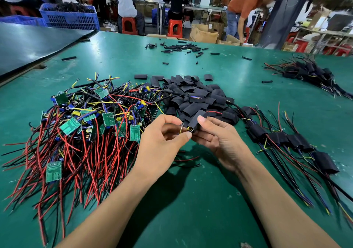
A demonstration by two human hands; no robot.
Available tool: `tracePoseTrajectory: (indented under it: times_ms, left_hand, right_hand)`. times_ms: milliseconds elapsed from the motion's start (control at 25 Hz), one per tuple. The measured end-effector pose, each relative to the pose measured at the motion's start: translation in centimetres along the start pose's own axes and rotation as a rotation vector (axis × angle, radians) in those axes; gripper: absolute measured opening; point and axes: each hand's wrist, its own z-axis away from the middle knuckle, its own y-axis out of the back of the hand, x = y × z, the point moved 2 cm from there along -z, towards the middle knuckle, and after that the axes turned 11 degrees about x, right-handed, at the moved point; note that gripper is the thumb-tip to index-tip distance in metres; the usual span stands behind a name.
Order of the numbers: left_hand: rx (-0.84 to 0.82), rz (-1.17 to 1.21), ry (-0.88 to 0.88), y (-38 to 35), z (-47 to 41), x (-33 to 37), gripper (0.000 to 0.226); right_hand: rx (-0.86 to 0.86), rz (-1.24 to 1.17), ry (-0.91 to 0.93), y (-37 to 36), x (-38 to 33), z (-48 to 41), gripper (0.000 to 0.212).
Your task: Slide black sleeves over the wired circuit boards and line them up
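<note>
A wide green table (pixel 191 205) fills the view, and on its left side sprawls a big pile of wired circuit boards (pixel 86 125), green boards tangled in red, black and yellow leads. Just right of that pile, at the middle of the table, lies a heap of loose black sleeves (pixel 193 96). Further right, a row of sleeved boards (pixel 286 138) sits side by side with its wires trailing toward the near edge. In front of the heap both hands meet above the table. The right hand (pixel 217 138) grips one black sleeve (pixel 196 121), thumb on top and fingers curled beneath (a yellow component peeks from the sleeve's near mouth). The left hand (pixel 162 138) pinches a thin ring-tipped wire (pixel 181 127) between thumb and forefinger, right beside that opening.
</note>
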Motion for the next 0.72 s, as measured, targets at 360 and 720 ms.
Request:
tracePoseTrajectory:
  times_ms: [360,720]
  left_hand:
    - [0.007,-0.02,-0.014,0.0,-0.26,-0.26,0.023]
    - [0.028,-0.02,0.034,0.26,-0.53,-0.58,0.026]
  right_hand:
    - [0.004,-0.006,-0.061,0.41,0.1,-0.24,0.031]
    - [-0.069,0.059,-0.058,0.26,0.27,0.01,0.033]
